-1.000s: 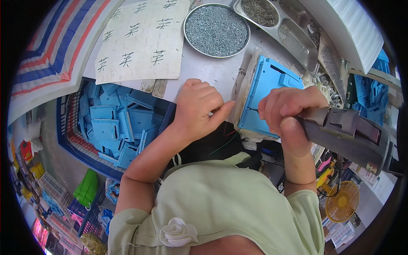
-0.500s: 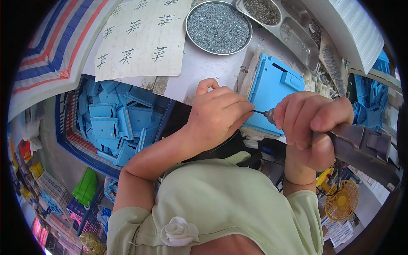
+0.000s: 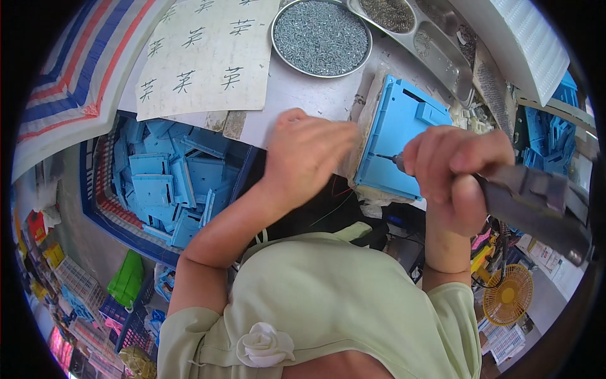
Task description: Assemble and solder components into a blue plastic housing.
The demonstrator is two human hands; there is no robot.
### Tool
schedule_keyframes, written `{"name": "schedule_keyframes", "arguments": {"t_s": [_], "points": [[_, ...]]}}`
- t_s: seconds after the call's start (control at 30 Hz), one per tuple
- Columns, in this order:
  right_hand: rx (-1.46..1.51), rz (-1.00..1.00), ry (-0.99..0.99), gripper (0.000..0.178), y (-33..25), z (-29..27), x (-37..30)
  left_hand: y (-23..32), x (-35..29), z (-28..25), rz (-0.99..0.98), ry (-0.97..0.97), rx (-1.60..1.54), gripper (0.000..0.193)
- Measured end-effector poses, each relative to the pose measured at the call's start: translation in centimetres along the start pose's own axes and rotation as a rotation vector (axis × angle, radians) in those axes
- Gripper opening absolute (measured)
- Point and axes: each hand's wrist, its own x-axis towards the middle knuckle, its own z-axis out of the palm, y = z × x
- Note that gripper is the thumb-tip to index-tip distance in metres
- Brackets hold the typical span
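My right hand (image 3: 456,167) is wrapped round a dark electric screwdriver (image 3: 530,205). Its thin bit reaches left over a light-blue plastic panel (image 3: 398,129), and the tip meets the panel near its left edge. The panel lies on a pale, worn block or pad on the bench. Just left of the panel, apart from it, is my left hand (image 3: 309,155). Motion blurs its fingers, so whether they pinch anything cannot be made out. Beyond my hands, a round metal tray (image 3: 275,39) holds many small silvery screws.
A blue basket (image 3: 95,218) full of similar blue panels stands left, below the bench edge. At the far right is a steel compartment tray (image 3: 435,58) with small metal parts. Paper with handwriting (image 3: 208,95) covers the far left bench. A yellow fan (image 3: 508,295) is at lower right.
My left hand has drawn back leftward from the bit and the panel. The screwdriver has shifted slightly left and up, its bit now on the panel.
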Motion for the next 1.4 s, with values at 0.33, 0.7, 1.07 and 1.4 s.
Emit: {"name": "schedule_keyframes", "arguments": {"t_s": [0.33,0.7,1.07,1.4], "points": [[-0.167,-0.017,-0.065,0.021,2.6,0.6,-0.8,0.3,-0.2,-1.2,-0.024,-0.215,0.094,0.016],[-0.005,-0.123,-0.125,0.037,-0.4,-0.1,-0.1,1.7,-0.2,0.4,0.058,-0.105,-0.025,0.024],[0.015,-0.079,-0.057,0.024,0.6,0.6,-3.1,0.8,1.3,-2.2,-0.020,-0.181,-0.120,0.053],[-0.192,-0.145,-0.022,0.020,2.6,2.2,-3.8,0.5,2.1,-0.2,-0.013,-0.082,-0.056,0.039]]}}
